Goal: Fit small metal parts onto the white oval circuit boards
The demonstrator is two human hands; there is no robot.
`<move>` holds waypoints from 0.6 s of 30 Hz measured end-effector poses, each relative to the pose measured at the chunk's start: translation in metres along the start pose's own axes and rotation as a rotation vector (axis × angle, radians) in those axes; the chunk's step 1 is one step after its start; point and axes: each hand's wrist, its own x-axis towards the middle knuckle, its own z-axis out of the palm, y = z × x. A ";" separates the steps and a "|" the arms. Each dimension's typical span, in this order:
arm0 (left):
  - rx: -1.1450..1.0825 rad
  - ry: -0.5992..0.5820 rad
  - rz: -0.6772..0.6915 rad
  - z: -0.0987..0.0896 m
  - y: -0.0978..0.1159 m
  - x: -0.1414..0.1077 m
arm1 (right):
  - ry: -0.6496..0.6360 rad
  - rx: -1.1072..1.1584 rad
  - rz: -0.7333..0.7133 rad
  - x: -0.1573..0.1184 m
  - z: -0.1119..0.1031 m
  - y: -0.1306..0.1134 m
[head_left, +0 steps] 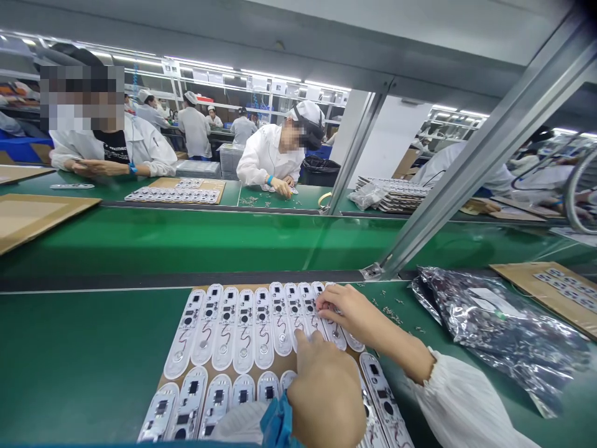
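Rows of long white rounded circuit boards (244,330) lie on a brown cardboard sheet (284,363). Each has black chips, and many show thin red wires leading to a round metal disc. My left hand (326,386), a blue band at its wrist, reaches over the lower row; its fingertips are apart and touch boards in the upper row. It grips nothing that I can see. My right hand (340,308) is closed, fingers curled together over the top of the boards at the upper right. Whatever is between those fingertips is hidden.
Small metal parts (389,314) are scattered right of the boards. A shiny plastic bag (489,330) lies farther right, near another cardboard sheet (550,289) with boards. A metal post (457,168) slants up from the table's back edge. Co-workers (277,152) sit across the bench.
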 end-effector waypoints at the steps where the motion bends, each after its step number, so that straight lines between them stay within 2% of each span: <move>1: 0.009 -0.017 0.002 -0.002 0.000 -0.001 | 0.001 0.011 0.004 -0.001 0.001 0.000; 6: 0.007 -0.061 -0.018 -0.010 0.001 -0.005 | 0.026 0.089 0.026 -0.005 -0.005 0.006; 8: -0.004 -0.094 0.001 -0.011 0.000 -0.004 | 0.115 0.136 0.071 -0.008 -0.015 0.011; 10: 0.004 -0.113 0.013 -0.013 0.000 -0.002 | 0.262 0.203 0.143 -0.011 -0.025 0.014; 12: 0.016 -0.125 0.012 -0.014 0.000 -0.001 | 0.313 0.246 0.167 -0.012 -0.029 0.014; 16: -0.021 -0.116 -0.008 -0.017 0.002 -0.006 | 0.077 0.179 0.111 -0.008 -0.013 0.005; 18: -0.044 -0.097 -0.015 -0.017 0.002 -0.008 | 0.030 0.154 0.122 -0.006 -0.002 0.001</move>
